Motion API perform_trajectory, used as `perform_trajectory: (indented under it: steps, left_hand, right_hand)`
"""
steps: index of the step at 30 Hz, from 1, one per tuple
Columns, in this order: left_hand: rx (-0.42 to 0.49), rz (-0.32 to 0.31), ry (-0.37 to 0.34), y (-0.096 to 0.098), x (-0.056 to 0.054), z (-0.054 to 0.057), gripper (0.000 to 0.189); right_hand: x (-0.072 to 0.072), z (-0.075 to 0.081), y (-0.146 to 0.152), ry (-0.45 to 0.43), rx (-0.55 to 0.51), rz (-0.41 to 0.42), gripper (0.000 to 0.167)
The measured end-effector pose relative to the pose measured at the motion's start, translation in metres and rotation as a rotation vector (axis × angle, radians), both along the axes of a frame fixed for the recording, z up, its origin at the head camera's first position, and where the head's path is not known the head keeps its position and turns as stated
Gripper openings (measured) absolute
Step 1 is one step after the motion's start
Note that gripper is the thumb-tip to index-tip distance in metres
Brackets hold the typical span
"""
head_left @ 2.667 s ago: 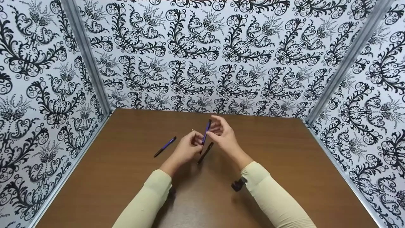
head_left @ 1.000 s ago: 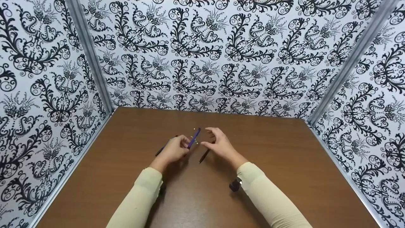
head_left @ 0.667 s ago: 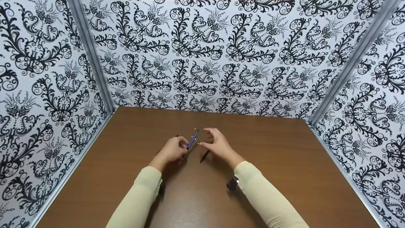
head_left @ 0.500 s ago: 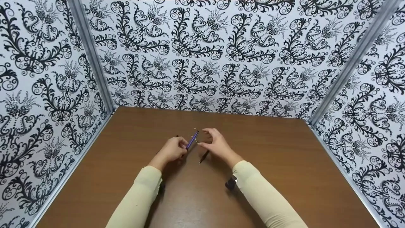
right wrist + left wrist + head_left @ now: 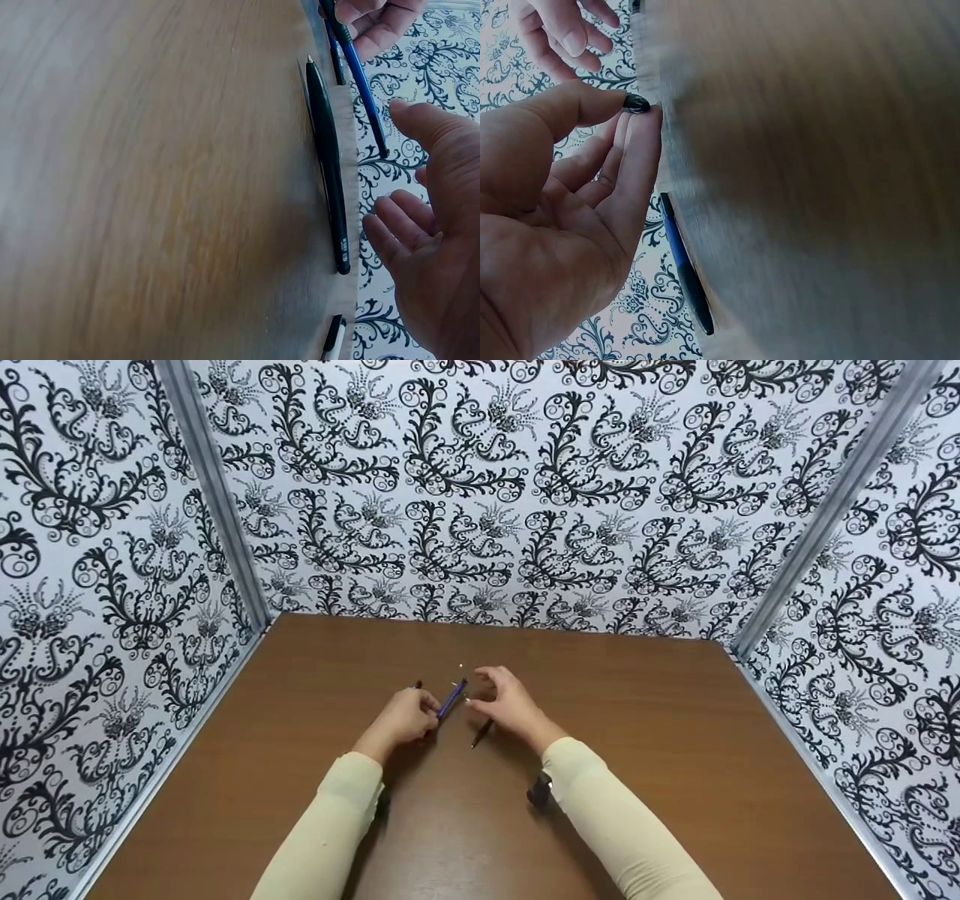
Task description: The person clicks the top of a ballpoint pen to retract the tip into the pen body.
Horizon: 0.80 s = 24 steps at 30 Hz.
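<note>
My left hand (image 5: 409, 715) pinches a blue pen (image 5: 451, 699) with a black grip between thumb and fingers. The pen tilts up and away to the right, its far end pointing toward my right hand (image 5: 510, 706). That hand is held with fingers spread, thumb apart, nothing in it; in the right wrist view the pen's lower end (image 5: 379, 135) is near its thumb. A black pen (image 5: 327, 150) lies on the table below the right hand. A second blue pen (image 5: 681, 262) rests on the table by the left hand, mostly hidden behind it in the head view.
A small black-and-white piece (image 5: 335, 337) lies at the bottom of the right wrist view. Small bright specks (image 5: 460, 665) show on the table beyond the hands. The brown table (image 5: 480, 825) is bounded by patterned walls (image 5: 495, 495) at the back and sides.
The right hand has let go of the blue pen, and the left hand has carried it leftward. Lately the pen has been lowered slightly, and the right hand has drifted a little left.
</note>
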<state>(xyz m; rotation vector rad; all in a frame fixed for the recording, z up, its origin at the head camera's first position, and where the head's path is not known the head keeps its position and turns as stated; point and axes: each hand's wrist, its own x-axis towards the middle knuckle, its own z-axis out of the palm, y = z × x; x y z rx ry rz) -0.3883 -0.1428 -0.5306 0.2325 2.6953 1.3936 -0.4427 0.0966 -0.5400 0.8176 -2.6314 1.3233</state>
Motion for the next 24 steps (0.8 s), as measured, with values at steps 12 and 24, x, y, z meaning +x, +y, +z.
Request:
perform_trajectory:
  steps: [12, 24]
  left_hand:
    - [-0.059, 0.022, -0.005, 0.0002, -0.0029, -0.0001, 0.022]
    - [-0.141, 0.014, 0.073, 0.0008, -0.0031, -0.0007, 0.019]
  right_hand:
    - [-0.0022, -0.0045, -0.0035, 0.061, 0.014, -0.015, 0.059]
    - [-0.0013, -0.0037, -0.0045, 0.055, 0.004, -0.020, 0.058]
